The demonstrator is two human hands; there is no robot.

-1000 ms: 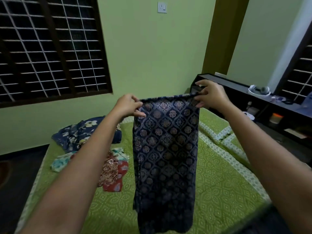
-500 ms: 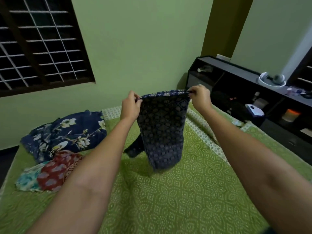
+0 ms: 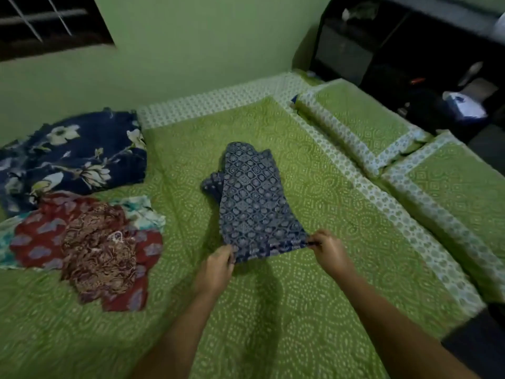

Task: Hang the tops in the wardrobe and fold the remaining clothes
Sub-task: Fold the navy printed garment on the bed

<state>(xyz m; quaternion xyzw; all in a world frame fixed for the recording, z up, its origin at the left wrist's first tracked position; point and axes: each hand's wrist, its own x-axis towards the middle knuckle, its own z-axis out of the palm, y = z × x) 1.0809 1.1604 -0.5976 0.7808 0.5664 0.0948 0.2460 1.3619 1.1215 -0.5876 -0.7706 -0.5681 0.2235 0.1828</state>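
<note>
Navy patterned fabric is what I have pinched at its near edge: my left hand [image 3: 216, 266] grips one corner, my right hand [image 3: 329, 248] the other. I see the navy garment [image 3: 251, 203] lying flat on the green bed [image 3: 314, 310], with a pile of clothes [image 3: 82, 209] well apart to its left.

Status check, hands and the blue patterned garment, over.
Left hand and right hand pinch near corners. Blue patterned garment flat on bedspread. Nothing in the way.

The green bed [image 3: 273, 310] bears blue patterned garment [image 3: 254, 203], floral pile [image 3: 73, 160], two pillows [image 3: 355, 124].
</note>
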